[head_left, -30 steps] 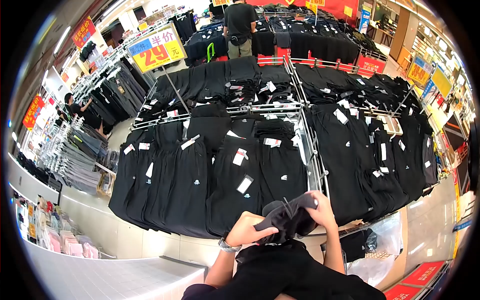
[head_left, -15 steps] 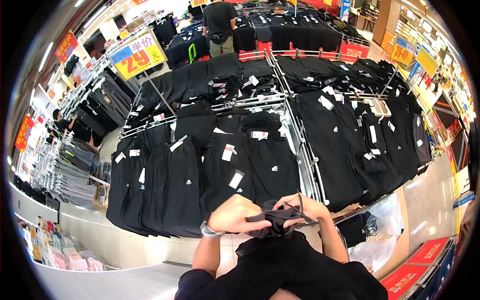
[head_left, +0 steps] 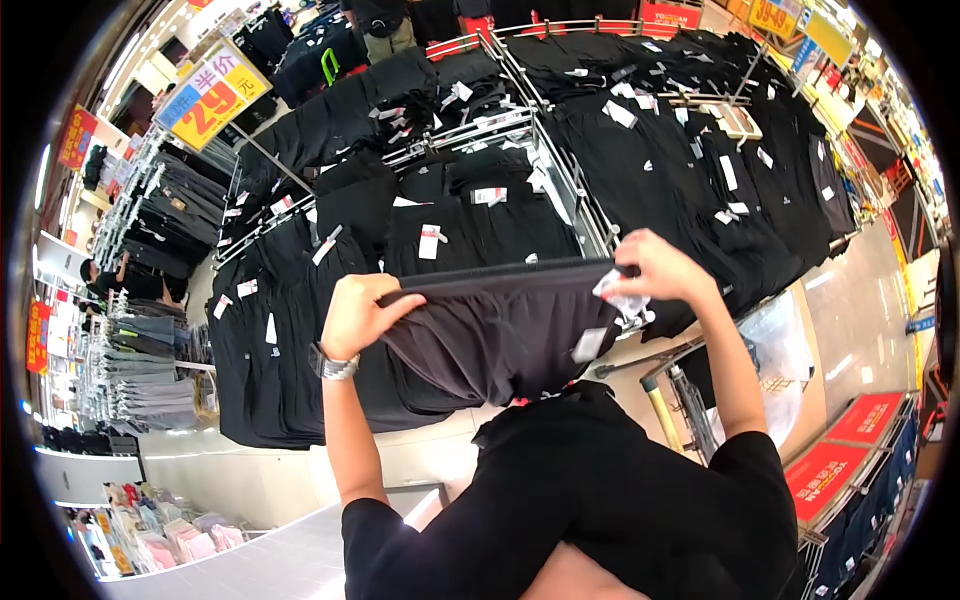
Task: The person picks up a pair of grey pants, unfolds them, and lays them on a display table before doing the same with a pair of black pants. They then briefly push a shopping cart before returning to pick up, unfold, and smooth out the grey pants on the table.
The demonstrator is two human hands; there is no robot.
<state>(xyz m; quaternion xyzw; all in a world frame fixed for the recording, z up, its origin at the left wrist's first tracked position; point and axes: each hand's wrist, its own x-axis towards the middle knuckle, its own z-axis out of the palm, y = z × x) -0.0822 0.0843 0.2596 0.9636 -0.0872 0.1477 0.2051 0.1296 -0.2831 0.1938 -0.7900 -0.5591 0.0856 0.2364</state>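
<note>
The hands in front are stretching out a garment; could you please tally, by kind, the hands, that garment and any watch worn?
Hands: 2, left hand and right hand
Garment: 1
Watch: 1
Total: 4

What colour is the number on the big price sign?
Red, seen best in the head view.

The scene is brightly lit, with strips of white light seen at the upper left. Glare is thrown on the pale floor point(head_left: 850, 340) at the right. Detail is swallowed in the black garments point(head_left: 690, 190). Edges are bent by the wide lens, and the corners are darkened into a black ring.
</note>
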